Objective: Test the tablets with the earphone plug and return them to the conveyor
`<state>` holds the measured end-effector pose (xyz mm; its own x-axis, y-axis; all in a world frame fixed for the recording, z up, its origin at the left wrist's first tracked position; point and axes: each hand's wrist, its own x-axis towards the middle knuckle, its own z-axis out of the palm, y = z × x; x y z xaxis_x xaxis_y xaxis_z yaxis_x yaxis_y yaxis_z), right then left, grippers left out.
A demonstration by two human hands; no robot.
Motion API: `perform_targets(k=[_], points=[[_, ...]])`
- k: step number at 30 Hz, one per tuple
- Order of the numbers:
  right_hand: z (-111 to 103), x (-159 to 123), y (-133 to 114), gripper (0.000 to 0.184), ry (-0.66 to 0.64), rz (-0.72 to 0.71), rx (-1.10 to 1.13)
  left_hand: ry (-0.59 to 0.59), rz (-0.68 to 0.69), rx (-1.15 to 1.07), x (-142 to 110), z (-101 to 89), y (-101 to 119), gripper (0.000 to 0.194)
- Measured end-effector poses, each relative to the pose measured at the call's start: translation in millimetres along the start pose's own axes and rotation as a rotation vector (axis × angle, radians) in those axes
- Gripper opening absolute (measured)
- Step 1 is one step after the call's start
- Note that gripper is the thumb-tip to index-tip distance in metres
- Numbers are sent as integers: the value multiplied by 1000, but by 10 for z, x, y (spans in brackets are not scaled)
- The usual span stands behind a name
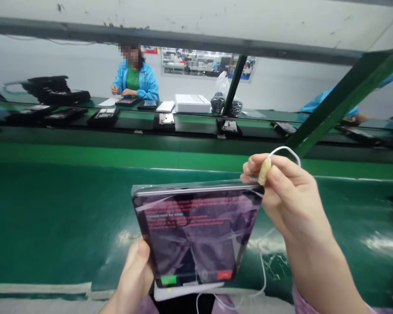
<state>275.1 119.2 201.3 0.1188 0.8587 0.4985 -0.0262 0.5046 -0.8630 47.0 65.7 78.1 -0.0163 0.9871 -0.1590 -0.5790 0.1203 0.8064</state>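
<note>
Fingers [277, 178] of the right hand [299, 203] are pinching a yellowish cable end [264, 171] at the tablet's [196, 246] one-o'clock corner; the white cable [286, 148] is looping above. The left hand [134, 270] is gripping the eight-o'clock edge, thumb in front. The tablet is occupying six o'clock in view, displaying red text, a green button [168, 280] at seven o'clock and a red button [224, 274] at five

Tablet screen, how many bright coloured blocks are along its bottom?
2: a green block at the bottom left of the tablet and a red block at its bottom right.
</note>
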Motion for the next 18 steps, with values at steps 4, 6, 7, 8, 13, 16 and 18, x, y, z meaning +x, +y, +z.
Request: perform_targets(k=[4,6,7,8,13,16,18], points=[[-14,65,-73,31,8,-44,-131,20,191,27,154,-15,10,40],[2,79,-48,33,32,-25,-171,-9,181,59,195,-83,-45,41],[9,83,-25,33,39,-14,-189,-20,163,77,207,-119,-75,43],[14,86,-1,33,40,-2,-208,-23,146,94,216,-151,-102,45],[15,81,72,37,21,-29,-284,26,162,126,233,-157,-122,48],[16,51,74,36,32,-81,-303,32,197,123,234,-87,-90,43],[15,22,81,35,47,-92,-313,25,215,127,235,-61,-85,42]])
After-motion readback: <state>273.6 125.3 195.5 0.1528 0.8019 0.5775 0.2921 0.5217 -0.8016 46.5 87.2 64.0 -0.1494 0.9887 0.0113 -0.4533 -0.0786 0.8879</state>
